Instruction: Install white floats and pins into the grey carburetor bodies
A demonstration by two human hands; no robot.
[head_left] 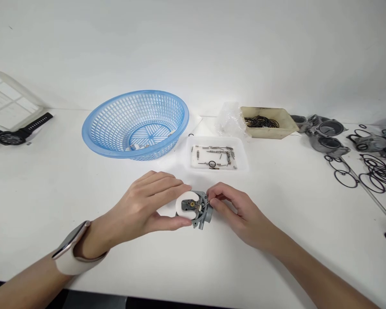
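My left hand point(157, 201) grips a grey metal carburetor body point(203, 214) from its left side, thumb below and fingers above. A white C-shaped float point(182, 206) lies on the body's upper face, around a brass-coloured centre part. At the body's right edge, the thumb and index finger of my right hand point(233, 208) pinch a thin metal pin point(207, 203), whose tip points toward the float's hinge area. Just beyond the hands, a white tray point(244, 156) holds several small pins, springs and a black ring.
A blue basket point(86, 133) with a few small parts stands back left, beside a black watch point(11, 137). Behind the tray are a plastic bag point(230, 120) and a cream bin point(284, 124) of black rings. More carburetor bodies point(328, 135) and loose O-rings point(345, 179) lie right.
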